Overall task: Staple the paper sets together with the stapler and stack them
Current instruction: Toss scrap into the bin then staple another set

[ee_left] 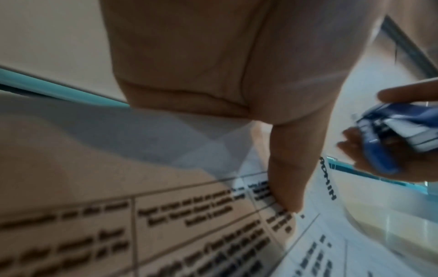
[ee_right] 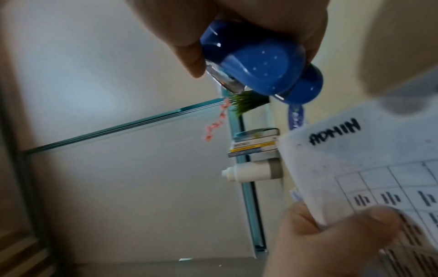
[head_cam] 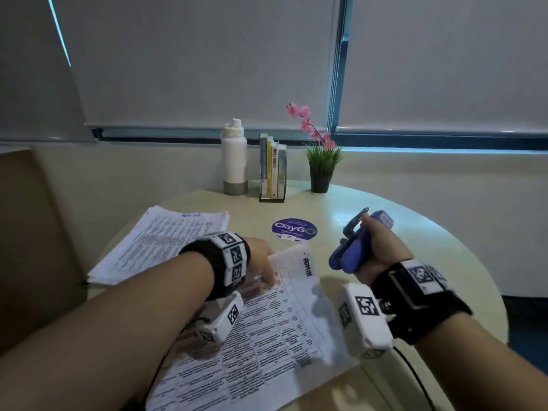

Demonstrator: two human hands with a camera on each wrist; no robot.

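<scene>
A printed paper set (head_cam: 281,321) marked "ADMIN" lies on the round table (head_cam: 400,221) in front of me. My left hand (head_cam: 265,266) pinches it near its far left corner, thumb (ee_left: 289,187) on top; that corner (ee_right: 379,150) is slightly lifted. My right hand (head_cam: 358,241) grips a blue stapler (head_cam: 350,256) in the air, just right of the set's far corner and apart from it. The stapler's rounded rear end (ee_right: 260,61) faces my wrist and its metal front points away. A thicker pile of printed papers (head_cam: 160,241) lies at the left.
At the table's far edge stand a white bottle (head_cam: 235,157), a small rack of books (head_cam: 272,170) and a potted plant with pink flowers (head_cam: 321,167). A round purple sticker (head_cam: 294,229) lies flat mid-table. A beige seat back (head_cam: 29,232) is at the left.
</scene>
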